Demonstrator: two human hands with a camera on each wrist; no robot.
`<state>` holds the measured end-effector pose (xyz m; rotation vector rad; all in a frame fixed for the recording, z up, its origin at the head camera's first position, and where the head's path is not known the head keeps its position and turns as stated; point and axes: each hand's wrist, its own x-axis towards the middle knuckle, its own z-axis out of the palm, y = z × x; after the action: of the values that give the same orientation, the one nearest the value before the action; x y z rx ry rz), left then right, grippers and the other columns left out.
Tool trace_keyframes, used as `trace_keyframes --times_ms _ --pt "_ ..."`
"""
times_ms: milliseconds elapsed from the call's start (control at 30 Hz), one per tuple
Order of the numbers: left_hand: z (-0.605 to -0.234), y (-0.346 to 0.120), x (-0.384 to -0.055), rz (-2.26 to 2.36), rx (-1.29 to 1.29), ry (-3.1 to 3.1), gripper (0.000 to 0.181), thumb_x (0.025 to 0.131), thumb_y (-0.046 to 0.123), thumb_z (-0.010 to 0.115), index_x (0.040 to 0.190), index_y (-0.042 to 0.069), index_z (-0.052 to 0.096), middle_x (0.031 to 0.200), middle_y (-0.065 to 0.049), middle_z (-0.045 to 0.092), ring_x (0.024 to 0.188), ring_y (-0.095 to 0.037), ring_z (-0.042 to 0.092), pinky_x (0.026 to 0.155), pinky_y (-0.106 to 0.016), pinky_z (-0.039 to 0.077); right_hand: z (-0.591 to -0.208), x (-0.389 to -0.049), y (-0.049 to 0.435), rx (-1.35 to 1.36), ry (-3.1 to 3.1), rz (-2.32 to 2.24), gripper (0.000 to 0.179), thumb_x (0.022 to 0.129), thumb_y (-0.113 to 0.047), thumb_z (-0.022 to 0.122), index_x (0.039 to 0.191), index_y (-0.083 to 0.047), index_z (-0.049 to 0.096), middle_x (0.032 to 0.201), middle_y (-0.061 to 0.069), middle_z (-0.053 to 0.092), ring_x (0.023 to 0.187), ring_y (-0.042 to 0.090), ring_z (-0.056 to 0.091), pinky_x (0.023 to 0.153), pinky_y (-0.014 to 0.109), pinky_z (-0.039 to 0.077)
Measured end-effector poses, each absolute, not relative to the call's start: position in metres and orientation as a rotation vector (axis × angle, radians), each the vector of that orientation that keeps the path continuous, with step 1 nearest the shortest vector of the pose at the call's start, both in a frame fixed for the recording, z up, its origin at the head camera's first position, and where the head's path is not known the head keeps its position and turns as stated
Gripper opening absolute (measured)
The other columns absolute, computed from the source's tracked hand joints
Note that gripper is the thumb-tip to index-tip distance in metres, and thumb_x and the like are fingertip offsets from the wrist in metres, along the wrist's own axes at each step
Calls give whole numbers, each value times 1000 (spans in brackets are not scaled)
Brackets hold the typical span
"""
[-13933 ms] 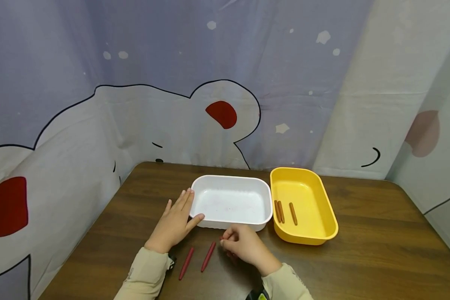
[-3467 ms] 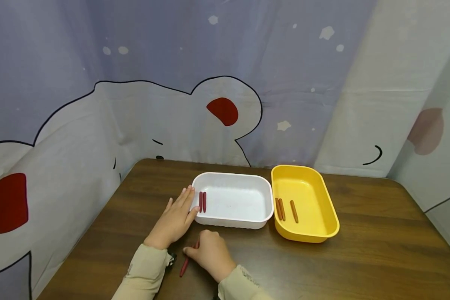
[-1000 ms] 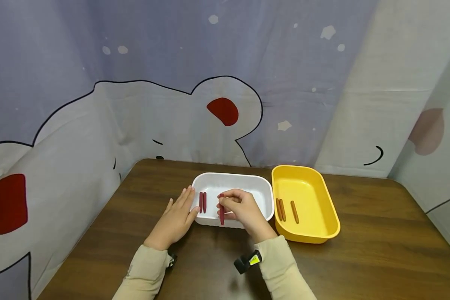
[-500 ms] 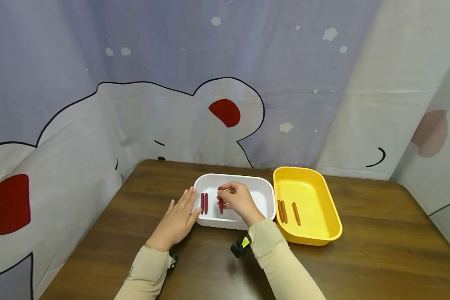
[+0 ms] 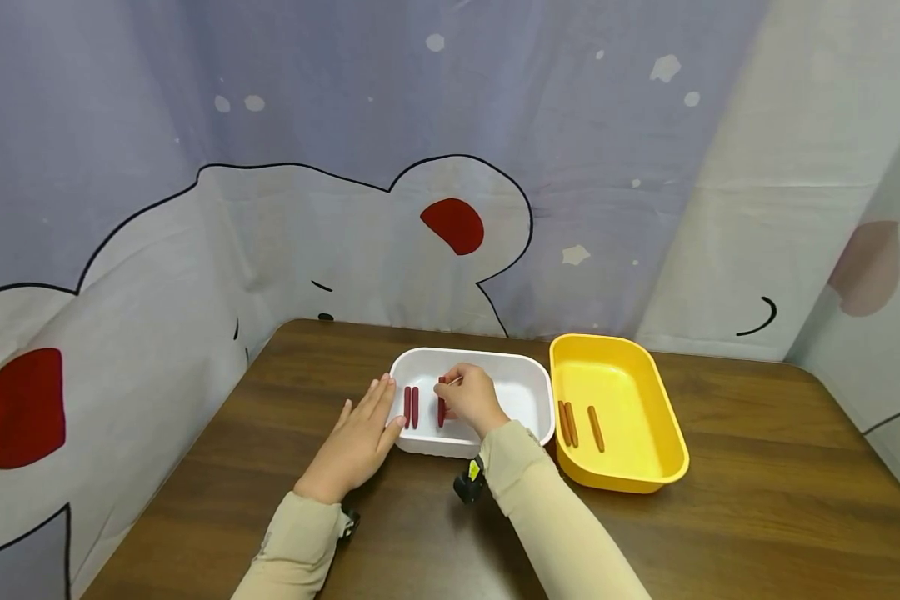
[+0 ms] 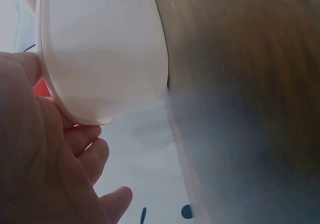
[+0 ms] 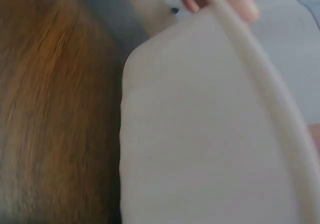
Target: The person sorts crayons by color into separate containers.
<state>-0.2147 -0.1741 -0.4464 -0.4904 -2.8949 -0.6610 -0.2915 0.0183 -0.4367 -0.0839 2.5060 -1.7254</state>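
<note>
In the head view, my right hand (image 5: 474,400) pinches a dark red crayon (image 5: 441,408) inside the white tray (image 5: 510,360), close over its floor. Two more dark red crayons (image 5: 411,407) lie side by side at the tray's left end. My left hand (image 5: 352,446) rests with fingers extended along the tray's left rim, thumb at the front corner. From the left wrist, that hand (image 6: 55,149) shows at the rim of the white tray (image 6: 105,43). The right wrist view is filled mostly by the tray's outer wall (image 7: 200,114); the held crayon is hidden there.
Right of the white tray, close against it, stands a yellow tray (image 5: 656,417) with three orange-brown crayons (image 5: 596,429) at its left side. Both stand on a brown wooden table (image 5: 750,467). A printed curtain (image 5: 330,242) hangs behind the table.
Earlier the red crayons lay on the table; two now lie in the white tray. My right hand took the third from the table and lowered it inside. My left hand stays at the rim.
</note>
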Motion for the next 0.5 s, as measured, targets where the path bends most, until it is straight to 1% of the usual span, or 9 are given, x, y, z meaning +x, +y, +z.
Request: trace_keyframes --times_ms 233,300,500 --pt "-448 -173 -216 -654 -486 -2895 62 109 33 46 157 -3 30 165 -19 26 152 -36 23 117 -68 20 -441 -290 17 -155 2687 -1513 11 89 -4 73 87 1 64 72 9 66 50 11 58 49 23 51" --pt "-448 -173 -217 -648 -484 -2899 62 109 33 46 158 -2 30 165 -18 25 152 -36 23 117 -67 20 -442 -290 17 -165 2729 -1474 10 89 -4 72 86 1 64 72 9 67 52 11 57 51 23 50" --pt "-448 -173 -216 -646 -494 -2893 62 109 32 46 158 -3 29 165 -18 25 152 -36 23 117 -67 20 -443 -291 18 -183 2835 -1399 8 86 -3 72 84 1 66 73 8 68 65 15 58 62 27 49"
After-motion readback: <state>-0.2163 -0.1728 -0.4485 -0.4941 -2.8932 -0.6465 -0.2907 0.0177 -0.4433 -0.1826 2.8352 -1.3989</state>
